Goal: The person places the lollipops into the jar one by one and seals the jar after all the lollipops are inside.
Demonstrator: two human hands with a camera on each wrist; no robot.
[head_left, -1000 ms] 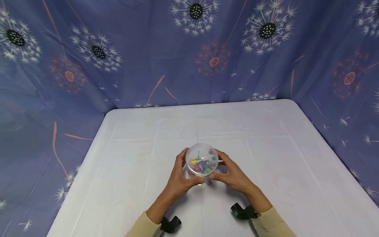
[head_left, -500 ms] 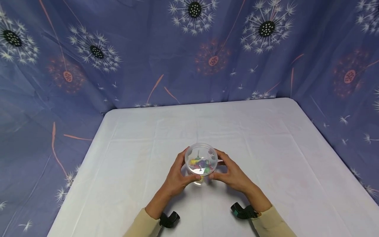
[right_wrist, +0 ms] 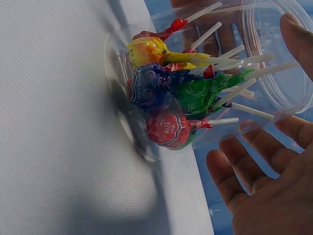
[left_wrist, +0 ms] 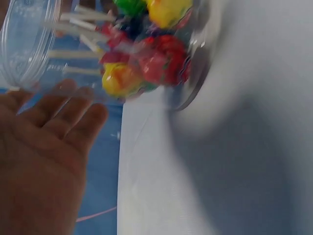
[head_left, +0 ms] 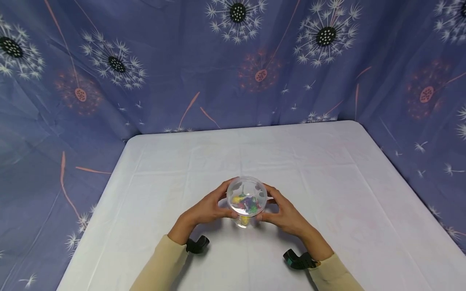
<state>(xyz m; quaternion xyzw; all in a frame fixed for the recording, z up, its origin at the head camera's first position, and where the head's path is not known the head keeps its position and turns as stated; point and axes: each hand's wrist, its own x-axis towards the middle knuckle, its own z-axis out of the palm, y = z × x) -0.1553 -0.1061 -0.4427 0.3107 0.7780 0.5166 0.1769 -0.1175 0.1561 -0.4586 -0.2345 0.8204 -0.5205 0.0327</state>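
Observation:
A clear plastic jar with a round lid stands upright near the middle of the white table. Wrapped lollipops in red, yellow, blue and green lie inside, heads toward the base and sticks pointing up to the lid. My left hand holds the jar's upper left side, thumb in front and fingers reaching behind. On the opposite side my right hand grips it near the rim, its thumb at the front. Part of each hand's fingers is hidden behind the jar in the head view.
A white cloth covers the table. Blue fabric printed with dandelions hangs along the back and both sides. A black wrist mount sits on the left wrist, another black mount on the right.
My left hand has turned around the jar, its wrist and forearm swinging left and up, and its thumb has slid left along the front. The right hand and the jar have hardly moved.

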